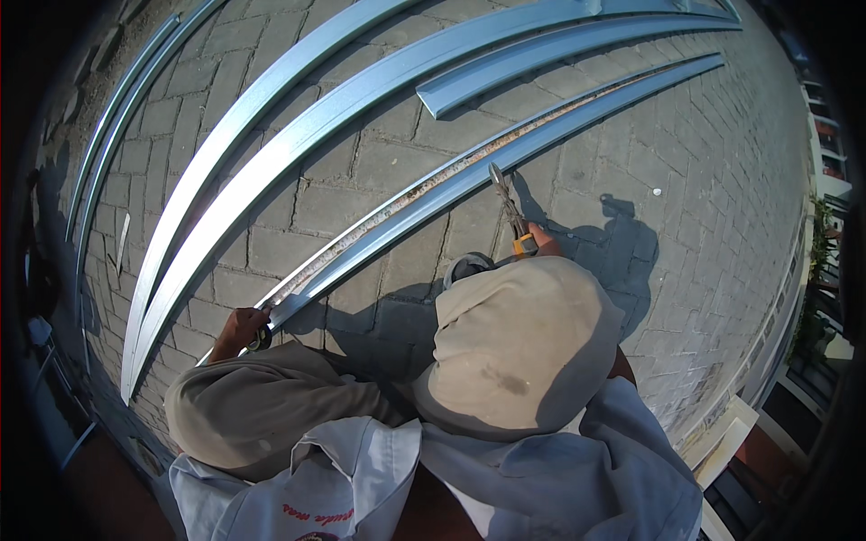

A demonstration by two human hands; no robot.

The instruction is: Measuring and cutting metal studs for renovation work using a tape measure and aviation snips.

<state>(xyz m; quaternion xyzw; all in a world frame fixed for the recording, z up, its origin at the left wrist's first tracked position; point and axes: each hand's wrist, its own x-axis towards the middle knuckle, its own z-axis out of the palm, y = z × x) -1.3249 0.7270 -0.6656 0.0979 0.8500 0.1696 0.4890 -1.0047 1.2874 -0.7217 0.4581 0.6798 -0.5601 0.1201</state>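
Observation:
My left hand (239,329) is closed at the lower-left end of a long metal channel (559,134) with a rust-speckled inner strip. A small dark object under its fingers, resembling a tape measure (260,340), is too hidden to make out fully. Metal snips (508,203) with orange-and-black handles are in my right hand (541,239), fingers closed round the grips, their tip at the channel's near edge. My raised right knee hides part of this hand and forearm. A shoe (467,269) shows just left of the snips.
Long silvery channels (307,144) lie beyond on grey pavers (347,212), with a shorter piece (505,77) among them. Thinner lengths (126,99) lie far left. A white ledge (726,424) and plants (816,243) border the right side. My bent legs fill the lower middle.

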